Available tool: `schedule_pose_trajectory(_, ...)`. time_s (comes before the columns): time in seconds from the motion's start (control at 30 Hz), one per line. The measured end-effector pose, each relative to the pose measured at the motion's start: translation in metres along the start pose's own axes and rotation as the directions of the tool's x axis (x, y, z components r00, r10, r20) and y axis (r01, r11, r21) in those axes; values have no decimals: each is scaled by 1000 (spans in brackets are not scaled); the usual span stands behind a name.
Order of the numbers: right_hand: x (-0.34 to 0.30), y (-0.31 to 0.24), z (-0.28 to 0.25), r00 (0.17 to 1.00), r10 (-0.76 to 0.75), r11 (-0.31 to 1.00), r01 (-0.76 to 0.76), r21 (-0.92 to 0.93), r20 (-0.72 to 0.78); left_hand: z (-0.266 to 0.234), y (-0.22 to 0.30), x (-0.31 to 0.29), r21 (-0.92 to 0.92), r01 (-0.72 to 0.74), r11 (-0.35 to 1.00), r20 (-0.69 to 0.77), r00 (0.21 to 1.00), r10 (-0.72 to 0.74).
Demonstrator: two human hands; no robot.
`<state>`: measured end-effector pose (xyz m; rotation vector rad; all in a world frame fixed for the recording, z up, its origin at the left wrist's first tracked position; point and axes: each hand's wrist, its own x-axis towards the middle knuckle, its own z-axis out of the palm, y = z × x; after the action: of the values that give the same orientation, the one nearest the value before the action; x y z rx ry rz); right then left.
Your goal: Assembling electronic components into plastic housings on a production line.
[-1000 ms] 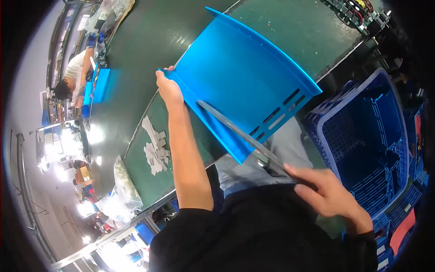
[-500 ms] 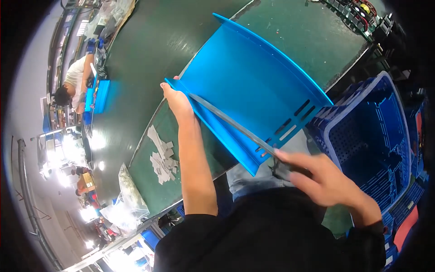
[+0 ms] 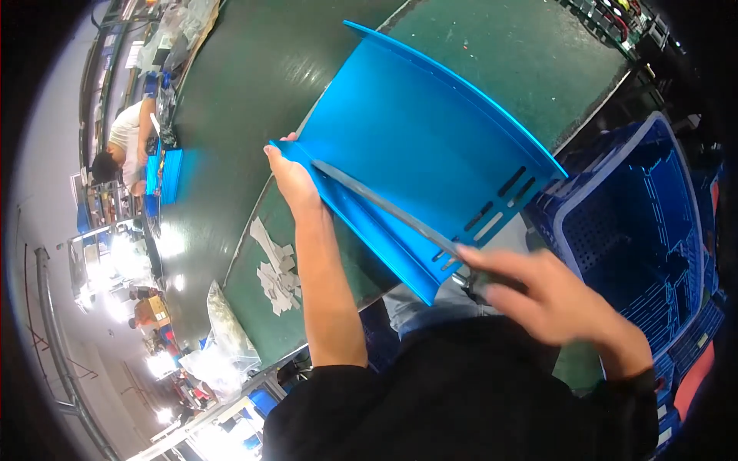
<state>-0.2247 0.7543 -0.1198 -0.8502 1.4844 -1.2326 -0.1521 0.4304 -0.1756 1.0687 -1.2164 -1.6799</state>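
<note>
A bright blue metal panel (image 3: 415, 131) with raised side flanges and a group of slots at its near right end is held tilted in front of me. My left hand (image 3: 294, 181) grips its left flange near the far corner, fingers wrapped under the edge. In my right hand (image 3: 542, 296) is a long grey metal file (image 3: 384, 204), held by its dark handle. The file lies slantwise over the panel, its tip by the left flange close to my left hand and its handle end near the slots. My right fingers are slightly blurred.
A blue plastic crate (image 3: 565, 223) stands at the right. Torn paper scraps (image 3: 277, 273) and a clear plastic bag (image 3: 231, 326) lie on the green table (image 3: 254, 100) at left. Electronic parts (image 3: 607, 23) sit at the far right. Another person (image 3: 127, 138) works at the far left beside blue panels.
The panel's far end and my left hand have shifted slightly left. The file and my right hand have moved a little to the left with them.
</note>
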Motion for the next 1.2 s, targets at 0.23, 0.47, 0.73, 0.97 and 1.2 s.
schedule_pose_trajectory(0.23,-14,-2,-9,999,16,999,-15,-32,29,-8,2,1,149,11,989,-11,1000,-9)
schedule_pose_trajectory(0.47,-59,14,-15,999,5,998,-1,-65,48,-6,-1,0,61,1,998,25,1000,-2)
schedule_pose_trajectory(0.73,-40,3,-14,997,-53,997,56,-60,59,-11,3,7,163,-56,985,47,998,48)
schedule_pose_trajectory(0.97,-59,19,-9,998,0,1000,-1,6,63,3,4,-6,68,19,998,4,1000,-19)
schedule_pose_trajectory(1.2,-32,10,-7,995,-90,990,94,-105,43,-7,-14,19,76,-31,997,33,999,28)
